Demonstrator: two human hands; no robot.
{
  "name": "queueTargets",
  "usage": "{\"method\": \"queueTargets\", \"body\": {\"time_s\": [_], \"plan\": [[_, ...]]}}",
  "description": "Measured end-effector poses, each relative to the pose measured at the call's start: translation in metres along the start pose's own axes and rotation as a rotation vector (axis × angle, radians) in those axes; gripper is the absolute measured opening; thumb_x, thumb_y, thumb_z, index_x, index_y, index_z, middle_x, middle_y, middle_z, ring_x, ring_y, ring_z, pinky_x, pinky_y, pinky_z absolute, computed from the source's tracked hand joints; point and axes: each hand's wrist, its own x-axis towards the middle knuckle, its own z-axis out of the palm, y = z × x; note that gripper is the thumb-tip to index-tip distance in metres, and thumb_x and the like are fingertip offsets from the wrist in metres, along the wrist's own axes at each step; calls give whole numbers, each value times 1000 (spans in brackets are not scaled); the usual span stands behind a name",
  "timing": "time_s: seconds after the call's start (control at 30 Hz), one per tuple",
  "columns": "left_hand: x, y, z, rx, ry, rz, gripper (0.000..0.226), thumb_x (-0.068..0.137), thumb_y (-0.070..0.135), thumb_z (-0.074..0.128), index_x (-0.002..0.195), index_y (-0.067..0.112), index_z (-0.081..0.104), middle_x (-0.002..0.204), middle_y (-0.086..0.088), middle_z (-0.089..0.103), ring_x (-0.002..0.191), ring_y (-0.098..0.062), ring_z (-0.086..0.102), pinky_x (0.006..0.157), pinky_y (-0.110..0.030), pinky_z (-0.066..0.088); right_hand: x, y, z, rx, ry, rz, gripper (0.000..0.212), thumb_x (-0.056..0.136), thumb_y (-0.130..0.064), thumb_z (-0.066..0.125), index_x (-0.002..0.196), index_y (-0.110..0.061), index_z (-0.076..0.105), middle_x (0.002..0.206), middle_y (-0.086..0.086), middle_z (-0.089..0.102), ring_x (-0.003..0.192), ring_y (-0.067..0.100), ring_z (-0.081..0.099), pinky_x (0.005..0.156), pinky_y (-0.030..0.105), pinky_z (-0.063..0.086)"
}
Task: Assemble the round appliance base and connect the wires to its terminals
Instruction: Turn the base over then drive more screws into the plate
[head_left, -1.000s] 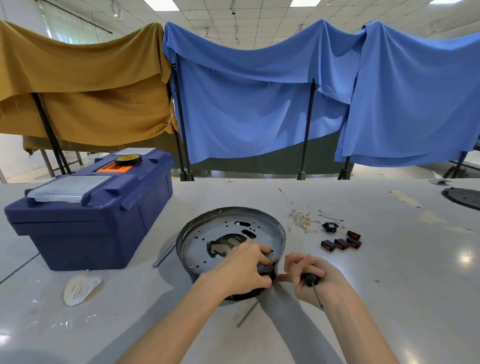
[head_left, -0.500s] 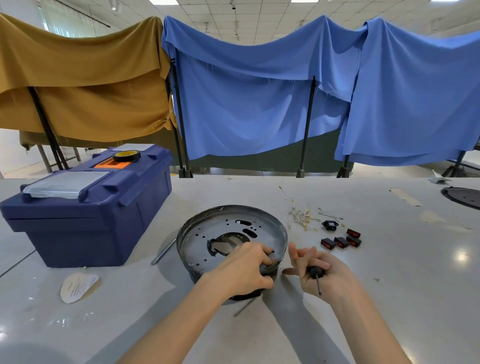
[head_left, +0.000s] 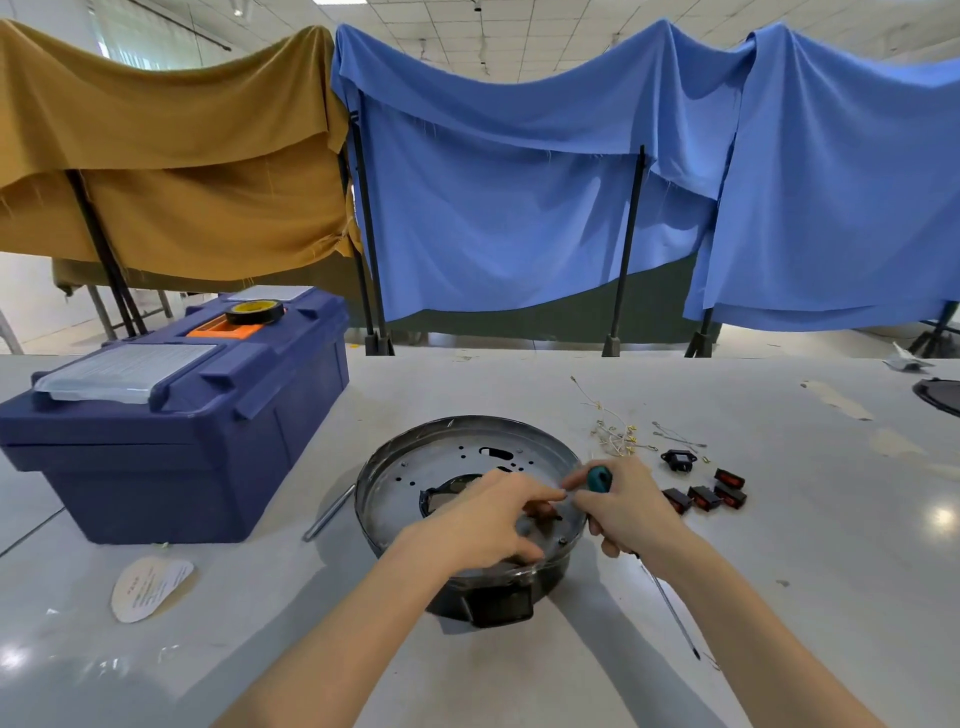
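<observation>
So, midway along the bench's (head_left: 779, 571) near edge, the left hand (head_left: 483, 525) pinched a small part (head_left: 540, 512) inside the round base (head_left: 457, 457), and the right hand (head_left: 623, 514) was fisted round the screwdriver (head_left: 598, 478). I'd seat that part squarely before driving anything. The wires (head_left: 615, 436) lay just behind.

Pale table (head_left: 831, 571): blue toolbox (head_left: 171, 457) at L, round base (head_left: 447, 462) mid, wires (head_left: 615, 436) & red switches (head_left: 706, 496) at R, paper label (head_left: 150, 587) front-L.
</observation>
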Motion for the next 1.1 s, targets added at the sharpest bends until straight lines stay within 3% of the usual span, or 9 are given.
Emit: {"method": "queueTargets", "body": {"time_s": [0.07,0.2,0.43,0.5,0.6,0.7,0.77,0.93,1.1], "plan": [[9,-4,0,10,25,28,71,75,20,80,139,27,51,123,5,57,113,-14,52,99,-39,46,1,1,-1,-5,-10,-10,19,88,2,53,97,-6,67,48,6,50,28,7,40,33,18,31],[20,-14,-4,96,-89,57,72,74,35,80,139,20,52,140,12,45,126,-13,42,106,-35,39,3,6,-9,-49,-82,-19,18,91,-8,57,104,-17,66,44,2,53,30,15,39,33,18,28],[10,1,4,246,-81,98,64,70,59,74,115,14,62,120,7,49,108,-19,50,88,-43,48,8,5,-41,-125,-298,-38,12,91,-23,66,103,-26,69,51,10,60,32,20,37,34,20,28],[6,12,6,341,-74,115,61,73,63,69,106,11,63,113,4,50,102,-20,50,85,-43,48,9,0,-49,-70,-154,-72,7,92,-26,67,98,-23,70,49,10,57,32,20,36,35,20,29],[1,30,10,474,-45,120,63,76,68,63,98,8,64,108,-3,50,98,-24,49,80,-38,45,12,-13,-61,278,193,-208,33,92,-31,67,74,-5,60,44,9,42,30,16,27,37,20,26],[-4,46,17,561,17,114,69,79,72,56,95,6,62,106,-12,52,97,-28,47,74,-35,28,3,-35,-70,781,350,-315,47,95,-33,60,55,-14,44,43,4,33,30,17,20,39,18,27],[-7,54,24,605,44,85,71,80,75,50,93,6,63,105,-15,53,96,-31,50,71,-37,27,-2,-45,-71,1020,374,-323,45,94,-32,54,52,-18,44,45,1,32,32,16,20,39,18,26],[-12,63,37,633,105,28,65,86,75,38,77,12,54,103,-18,55,93,-30,48,64,-35,21,-10,-41,-47,1047,412,-334,47,97,-32,51,53,-17,43,43,1,31,31,16,19,39,17,24],[-13,56,39,616,170,56,78,82,80,36,88,7,63,104,-15,54,100,-30,46,68,-35,23,-13,-26,-26,923,430,-405,52,100,-31,50,50,-16,44,39,2,32,27,15,21,38,17,25]]}}
